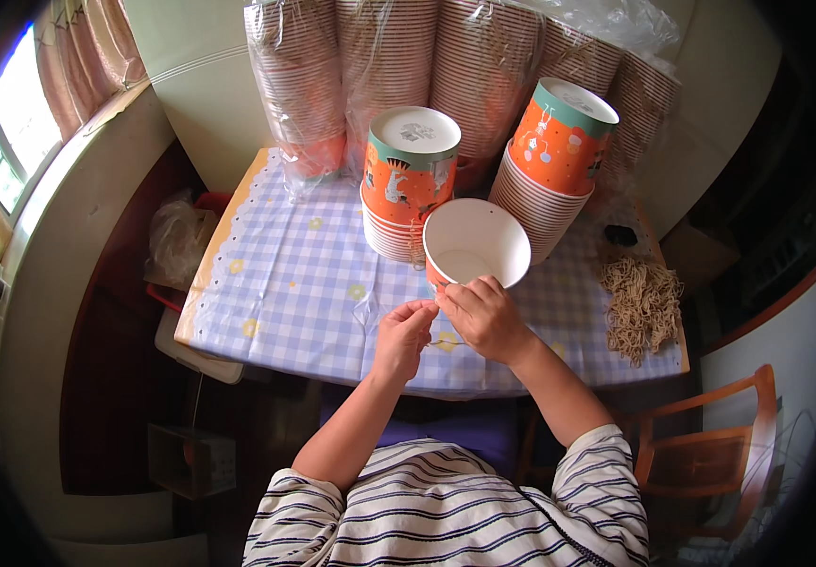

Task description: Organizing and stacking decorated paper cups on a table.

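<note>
A white-lined paper bucket (pixel 477 242) with an orange outside is tilted toward me over the middle of the table. My right hand (pixel 485 317) is closed on its near side, fingers by the rim and thumb below. Just left of it, my left hand (pixel 406 337) pinches at the bucket's near wall, fingertips almost meeting the right thumb. A thin tan cord (pixel 446 342) trails beneath both hands. What exactly sits between the left fingertips is too small to make out. Behind the bucket stands a short stack of upside-down orange and green paper buckets (pixel 410 184), with cord hanging at its side.
A taller stack of upside-down buckets (pixel 559 142) leans at the right. Tall plastic-wrapped bucket stacks (pixel 384 66) line the back. A pile of tan cords (pixel 641 307) lies on the checked tablecloth (pixel 304 283) at right, near a small black object (pixel 620 234). A wooden chair (pixel 710 454) stands lower right.
</note>
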Demonstrator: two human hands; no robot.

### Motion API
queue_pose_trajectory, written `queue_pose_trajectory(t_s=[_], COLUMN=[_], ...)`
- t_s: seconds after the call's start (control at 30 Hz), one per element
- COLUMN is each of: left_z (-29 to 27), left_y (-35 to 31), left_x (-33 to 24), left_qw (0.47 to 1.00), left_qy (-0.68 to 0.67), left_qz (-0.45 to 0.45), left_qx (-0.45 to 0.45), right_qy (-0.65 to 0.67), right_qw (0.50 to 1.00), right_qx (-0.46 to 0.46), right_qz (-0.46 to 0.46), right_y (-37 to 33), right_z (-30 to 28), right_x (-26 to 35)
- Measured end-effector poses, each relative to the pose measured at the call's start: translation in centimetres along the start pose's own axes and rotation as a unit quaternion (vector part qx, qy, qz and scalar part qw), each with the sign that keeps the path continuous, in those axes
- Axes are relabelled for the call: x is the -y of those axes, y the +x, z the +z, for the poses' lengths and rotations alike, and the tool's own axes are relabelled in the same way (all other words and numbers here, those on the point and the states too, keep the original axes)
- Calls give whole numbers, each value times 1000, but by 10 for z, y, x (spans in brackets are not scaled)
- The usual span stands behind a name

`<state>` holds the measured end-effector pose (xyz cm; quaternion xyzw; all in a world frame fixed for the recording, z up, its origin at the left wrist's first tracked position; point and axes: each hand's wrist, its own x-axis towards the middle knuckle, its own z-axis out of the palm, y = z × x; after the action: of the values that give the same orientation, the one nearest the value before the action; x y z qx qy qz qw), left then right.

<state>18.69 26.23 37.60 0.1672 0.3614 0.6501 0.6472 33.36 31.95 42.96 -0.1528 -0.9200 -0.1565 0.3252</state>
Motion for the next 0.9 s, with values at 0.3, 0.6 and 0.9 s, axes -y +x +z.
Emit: queue_pose_trajectory(t_s=[0.3, 0.6, 0.9], left_z=[-2, -3, -2], left_y=[1, 1, -1], left_x=[1, 2, 1], left_qw=[998, 993, 988], left_qy=[57, 79, 104], left_qz=[38, 80, 114], left_qx=[-5, 24, 26], right_qy=[21, 57, 69], right_qw=[999, 997, 996], right_qx=[-7, -24, -22], right_qz=[24, 48, 52], right_y=[-1, -4, -3], right_z=[0, 0, -1], right_x=[1, 1, 3])
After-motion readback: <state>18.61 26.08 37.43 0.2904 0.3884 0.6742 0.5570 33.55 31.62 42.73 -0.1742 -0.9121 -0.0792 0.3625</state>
